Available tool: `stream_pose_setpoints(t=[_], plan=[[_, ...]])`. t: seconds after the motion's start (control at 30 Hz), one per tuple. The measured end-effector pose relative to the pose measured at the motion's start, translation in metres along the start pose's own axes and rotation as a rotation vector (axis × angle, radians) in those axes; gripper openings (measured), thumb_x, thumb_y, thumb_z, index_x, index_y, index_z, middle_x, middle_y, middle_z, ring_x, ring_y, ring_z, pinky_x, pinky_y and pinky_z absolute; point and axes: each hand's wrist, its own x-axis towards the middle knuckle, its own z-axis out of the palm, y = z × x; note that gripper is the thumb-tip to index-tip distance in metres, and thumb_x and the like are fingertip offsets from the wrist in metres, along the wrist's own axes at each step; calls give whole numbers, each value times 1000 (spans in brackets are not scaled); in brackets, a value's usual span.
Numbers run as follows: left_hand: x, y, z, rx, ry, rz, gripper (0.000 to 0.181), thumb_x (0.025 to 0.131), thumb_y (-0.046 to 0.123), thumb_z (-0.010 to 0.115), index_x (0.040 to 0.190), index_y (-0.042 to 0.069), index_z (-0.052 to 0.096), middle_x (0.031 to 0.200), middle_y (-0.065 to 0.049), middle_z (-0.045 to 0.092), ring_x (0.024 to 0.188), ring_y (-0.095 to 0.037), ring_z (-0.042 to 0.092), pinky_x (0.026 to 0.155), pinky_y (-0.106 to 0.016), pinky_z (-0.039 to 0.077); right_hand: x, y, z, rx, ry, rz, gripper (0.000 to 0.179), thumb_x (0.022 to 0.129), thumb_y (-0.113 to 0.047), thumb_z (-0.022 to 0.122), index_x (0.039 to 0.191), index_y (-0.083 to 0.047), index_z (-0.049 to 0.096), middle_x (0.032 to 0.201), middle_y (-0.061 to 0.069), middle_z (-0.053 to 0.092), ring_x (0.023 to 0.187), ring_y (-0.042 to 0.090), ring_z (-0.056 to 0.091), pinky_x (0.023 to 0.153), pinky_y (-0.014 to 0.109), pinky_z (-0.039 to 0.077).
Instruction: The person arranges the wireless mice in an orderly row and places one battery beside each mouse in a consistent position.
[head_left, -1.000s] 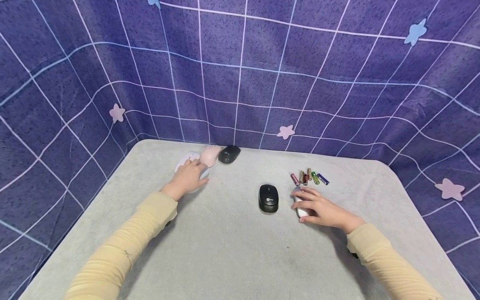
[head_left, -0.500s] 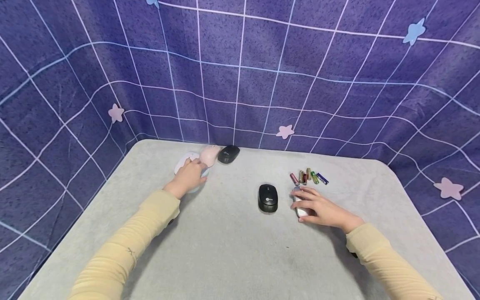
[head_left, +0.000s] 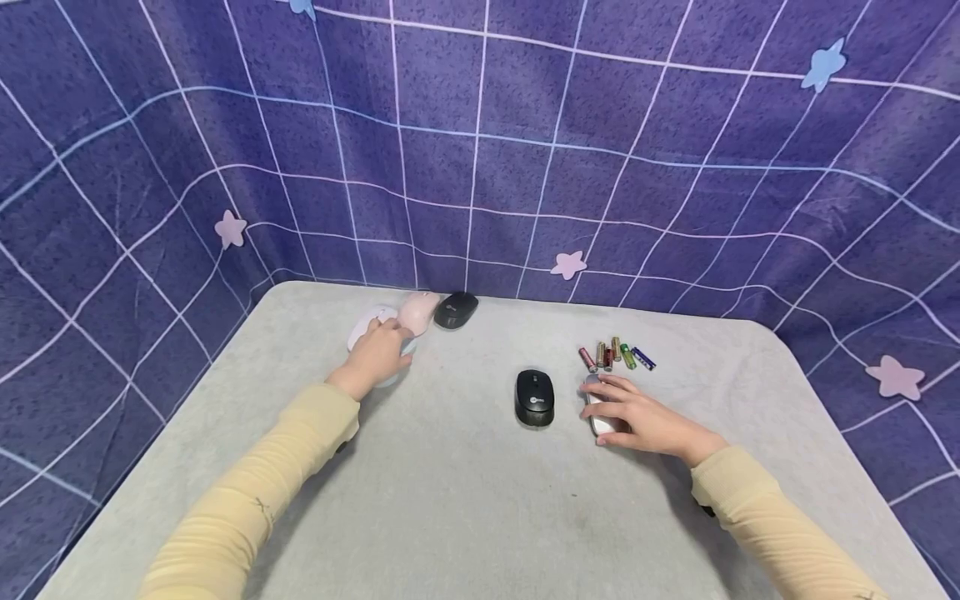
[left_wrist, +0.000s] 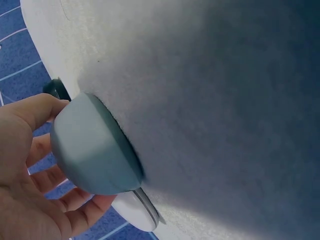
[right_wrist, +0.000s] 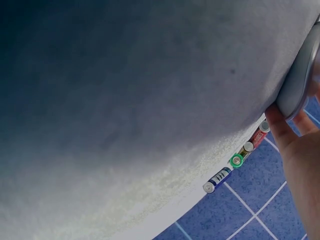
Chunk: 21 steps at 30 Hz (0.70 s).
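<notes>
My left hand point(head_left: 375, 354) holds a light blue mouse point(left_wrist: 95, 145) on the table, thumb on one side and fingers on the other. Beyond it lies a white mouse point(head_left: 363, 330), partly covered by that hand. Beside the white one are a pink mouse point(head_left: 418, 313) and a black mouse point(head_left: 456, 311). At the right, my right hand point(head_left: 645, 422) grips a silver-white mouse point(head_left: 602, 425) from above with spread, bent fingers. Another black mouse point(head_left: 535, 397) rests upright between the two hands, nearer the right one.
Several batteries point(head_left: 627, 357) in red, gold, green and blue lie loose just beyond the right hand. The grey cloth-covered table point(head_left: 465, 500) ends at a purple-blue curtain point(head_left: 510, 200) behind and at the left.
Both hands stay on their mice, with only a very slight shift of the left arm. The whole head view has drifted a little; the mice and batteries lie as before.
</notes>
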Motion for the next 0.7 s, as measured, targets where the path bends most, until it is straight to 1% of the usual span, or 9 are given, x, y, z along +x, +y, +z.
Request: stream_pose_setpoints(t=[0.2, 0.37, 0.7], plan=[[0, 2, 0, -2, 8, -16, 42, 81, 23, 68, 119, 5, 62, 122, -19, 57, 105, -43, 48, 83, -53, 48, 0, -1, -1, -5, 9, -14, 40, 75, -28, 77, 112, -18, 65, 133, 17, 53, 124, 48, 39, 100, 61, 30], [0, 3, 3, 1, 17, -19, 41, 81, 22, 68, 118, 5, 62, 120, -19, 57, 105, -43, 49, 82, -53, 48, 0, -1, -2, -1, -1, 3, 40, 76, -28, 77, 112, -18, 65, 133, 16, 53, 125, 48, 39, 101, 61, 30], [2, 7, 7, 15, 59, -23, 40, 80, 21, 68, 117, 5, 64, 117, -19, 57, 102, -42, 48, 78, -52, 49, 0, -3, -2, 4, -9, 16, 39, 77, -30, 75, 113, -18, 65, 134, 15, 53, 127, 47, 38, 102, 61, 29]])
